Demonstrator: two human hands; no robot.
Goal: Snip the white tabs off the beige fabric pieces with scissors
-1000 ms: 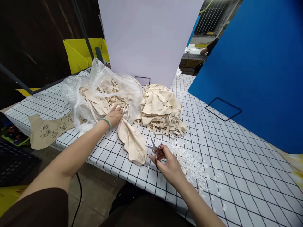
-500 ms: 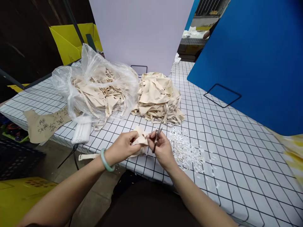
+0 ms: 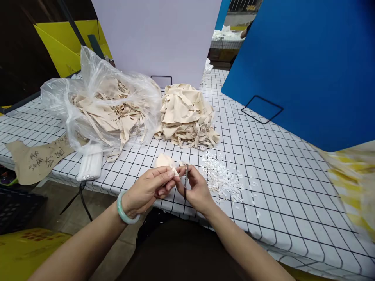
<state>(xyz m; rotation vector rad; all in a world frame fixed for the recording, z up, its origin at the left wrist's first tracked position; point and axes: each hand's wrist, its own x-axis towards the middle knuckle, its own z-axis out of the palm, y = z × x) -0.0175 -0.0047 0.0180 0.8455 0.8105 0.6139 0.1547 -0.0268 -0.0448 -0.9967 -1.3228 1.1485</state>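
Observation:
My left hand [image 3: 150,187] pinches a beige fabric piece [image 3: 164,160] near the table's front edge, a green bangle on its wrist. Close beside it, my right hand [image 3: 197,189] is closed round small scissors [image 3: 185,181], which stand nearly upright. Its fingertips meet the cloth at the left hand's thumb. Whether the blades touch the cloth I cannot tell. Beyond the hands lies a pile of beige fabric pieces [image 3: 187,113]. Small white clippings [image 3: 222,177] are scattered to the right of my right hand.
A clear plastic bag [image 3: 57,91] with more beige pieces lies left of the pile. Near it are a white power bank [image 3: 90,164] with a cable and a marked brown pattern piece [image 3: 35,162]. A lilac panel [image 3: 158,35] and a blue panel [image 3: 307,70] stand behind.
The view has shifted, so the table's things appear further left. The scissors have turned more upright. My fingertips have come together at the cloth, and the strap that hung by the left wrist is out of sight.

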